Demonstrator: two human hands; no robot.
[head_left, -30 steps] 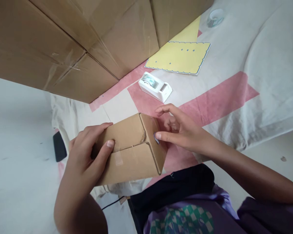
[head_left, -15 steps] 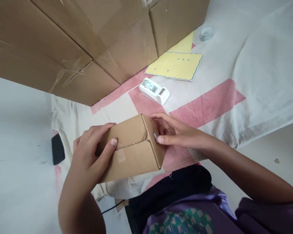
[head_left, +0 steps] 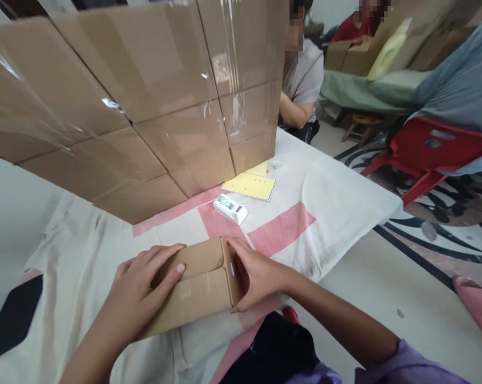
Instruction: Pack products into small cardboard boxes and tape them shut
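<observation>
Right hand [head_left: 260,274] shifted off label [head_left: 231,268] | box [head_left: 200,290] long axis left-right, label rightward | both hands [head_left: 139,282] clasping it

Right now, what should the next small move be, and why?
Probably snug the right hand closer against the end of the box: its thumb and fingers bracket that end, but a gap shows beneath the palm, while the left hand clasps the other end, thumb on top.

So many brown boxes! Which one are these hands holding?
The small box in front, between the left hand and right hand. The taped stack and boxes on the green cloth are farther back.
</observation>
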